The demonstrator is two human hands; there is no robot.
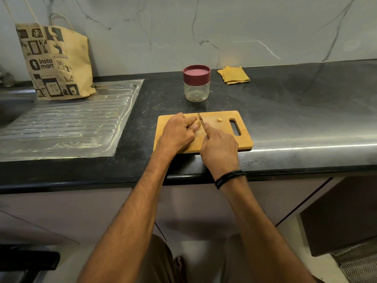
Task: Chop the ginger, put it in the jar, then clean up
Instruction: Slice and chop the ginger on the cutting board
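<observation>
Slicing risk: knife [201, 119] sat just beside left hand [177, 132]; a slip could nick it.
Ginger [197, 122]: pinched under curled left fingers.
Knife: gripped by right hand [219, 148].

Beyond the fingers [190, 121], a lidded jar [196, 83] stands on the tabletop [295, 119], blocking a straight reach. Right of the fingers, open cutting board [245, 138] carries one ginger slice [219, 119]; a folded cloth [233, 74] lies farther back.

Black speckled counter [285, 111], tan wooden board [244, 142] at centre, clear jar [196, 91] with maroon lid [196, 75], mustard-yellow cloth [233, 75], brown bag [59, 64] printed black at upper left, grey dark-veined wall [163, 27].
</observation>
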